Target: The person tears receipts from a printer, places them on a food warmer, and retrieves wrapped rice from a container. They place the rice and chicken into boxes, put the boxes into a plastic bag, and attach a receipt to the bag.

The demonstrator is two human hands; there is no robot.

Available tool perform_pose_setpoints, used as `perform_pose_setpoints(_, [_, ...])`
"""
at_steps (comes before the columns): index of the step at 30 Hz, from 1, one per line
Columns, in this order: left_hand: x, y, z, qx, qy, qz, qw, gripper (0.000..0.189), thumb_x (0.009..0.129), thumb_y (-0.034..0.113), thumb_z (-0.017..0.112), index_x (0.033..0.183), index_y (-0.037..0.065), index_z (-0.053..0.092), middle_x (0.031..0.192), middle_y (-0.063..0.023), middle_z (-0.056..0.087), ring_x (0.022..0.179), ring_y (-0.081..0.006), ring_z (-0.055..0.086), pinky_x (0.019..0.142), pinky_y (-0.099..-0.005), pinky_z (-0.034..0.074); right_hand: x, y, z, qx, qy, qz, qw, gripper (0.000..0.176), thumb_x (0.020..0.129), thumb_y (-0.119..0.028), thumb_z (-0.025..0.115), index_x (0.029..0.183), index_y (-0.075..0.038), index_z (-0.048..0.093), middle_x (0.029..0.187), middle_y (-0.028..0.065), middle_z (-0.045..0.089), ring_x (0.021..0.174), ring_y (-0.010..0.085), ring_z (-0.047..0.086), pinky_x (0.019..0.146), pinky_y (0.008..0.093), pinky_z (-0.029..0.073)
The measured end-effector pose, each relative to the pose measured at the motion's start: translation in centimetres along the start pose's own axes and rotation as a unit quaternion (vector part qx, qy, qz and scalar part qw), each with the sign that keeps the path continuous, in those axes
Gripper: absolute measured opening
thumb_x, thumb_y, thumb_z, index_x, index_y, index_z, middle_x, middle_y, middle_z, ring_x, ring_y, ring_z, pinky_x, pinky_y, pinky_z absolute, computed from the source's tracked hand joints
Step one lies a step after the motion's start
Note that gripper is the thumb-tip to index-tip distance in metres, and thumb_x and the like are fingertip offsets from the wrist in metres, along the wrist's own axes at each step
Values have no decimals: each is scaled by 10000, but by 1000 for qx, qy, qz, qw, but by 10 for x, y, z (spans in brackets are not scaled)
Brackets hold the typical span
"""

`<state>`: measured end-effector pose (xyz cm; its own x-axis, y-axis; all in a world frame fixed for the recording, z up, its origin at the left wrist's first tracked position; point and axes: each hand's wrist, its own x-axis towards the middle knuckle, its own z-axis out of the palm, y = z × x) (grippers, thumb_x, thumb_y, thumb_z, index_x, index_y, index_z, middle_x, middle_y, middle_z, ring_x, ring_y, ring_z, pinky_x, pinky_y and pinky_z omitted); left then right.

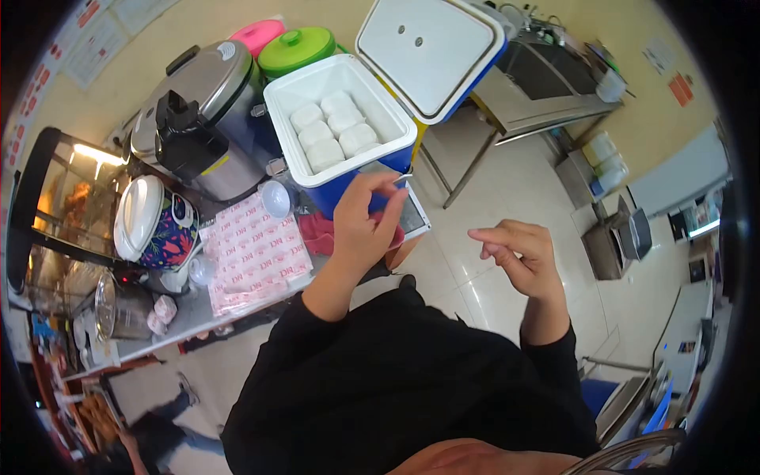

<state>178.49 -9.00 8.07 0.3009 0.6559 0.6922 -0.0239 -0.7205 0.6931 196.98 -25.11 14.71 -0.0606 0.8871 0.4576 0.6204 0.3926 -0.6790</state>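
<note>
The right hand (518, 253) hangs half open over the pale tiled floor (514, 182). Its fingers are loosely curled, the forefinger points toward the other hand, and it holds nothing. The left hand (364, 222) is reached out further, with its fingers bent in and the thumb drawn against them at the fingertips. Whether anything thin is pinched there I cannot tell.

Just under the left hand lies a crumpled red cloth (317, 233), and at its fingertip side is a flat grey tray with a white rim (413, 215), both on the grey worktop (186, 317). To the left of that hand sits a stack of pink-and-white printed paper sheets (253, 253), with a small clear plastic cup (275, 198) just beyond them.

Directly past the fingertips stands the blue-and-white plastic cooler box (348, 186), its white lid (427, 51) thrown back. Inside it are white rounded buns (332, 131), packed close together.

Further left of the hand are a white rice cooker with a flowered body (150, 222) and a large stainless-steel cooker with a black handle (202, 119). Beyond those are a round green lid (297, 47) and a pink lid (257, 33).
</note>
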Motion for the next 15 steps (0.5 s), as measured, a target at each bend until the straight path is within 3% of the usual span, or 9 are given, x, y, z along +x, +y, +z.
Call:
perform_pose_setpoints(1, [6,-5,14,19,39,34,998,216,804,44,696,1004,29,617,853,-109,617,743,-227,624,700,-295,500,3,13,-2,26,1,5,1000,319,819,42,570,1086,-77,697,696,87,619,631,189,629,551,283,453])
perform_pose_setpoints(2, [14,-8,28,22,50,8,998,287,774,75,728,1033,32,613,917,-114,625,855,-265,623,775,-330,498,9,25,-8,44,3,4,999,322,813,45,574,1085,-75,697,696,89,620,631,190,629,552,283,454])
perform_pose_setpoints(5, [60,-8,72,80,3,49,996,480,758,143,767,1171,25,553,1145,-151,582,1049,-290,569,916,-373,452,27,67,-33,46,-29,9,998,321,792,60,584,1071,-54,696,697,96,626,619,195,625,552,278,458])
perform_pose_setpoints(7, [83,-11,106,100,-1,35,994,668,725,200,786,1293,45,469,1322,-177,463,1202,-358,448,1011,-425,377,28,94,-57,22,-87,37,995,314,788,62,588,1063,-43,696,701,99,629,612,196,621,553,270,459])
perform_pose_setpoints(10, [116,-12,147,194,33,22,980,761,696,176,779,1348,50,407,1372,-180,391,1174,-362,443,974,-426,387,26,132,-107,-39,-115,70,990,283,808,63,582,1048,-31,699,702,97,632,603,181,611,544,256,458])
perform_pose_setpoints(13, [145,-23,168,273,80,35,958,796,660,169,792,1351,57,411,1324,-167,433,1142,-354,463,957,-423,399,9,202,-164,58,-90,160,981,255,834,55,574,1037,-31,703,703,96,634,613,162,606,538,240,455])
perform_pose_setpoints(15, [152,-31,172,317,76,33,945,826,625,152,802,1348,52,416,1260,-158,482,1091,-334,500,916,-410,429,18,241,-193,56,-116,139,982,243,847,49,572,1035,-31,703,714,98,638,623,153,603,528,236,450])
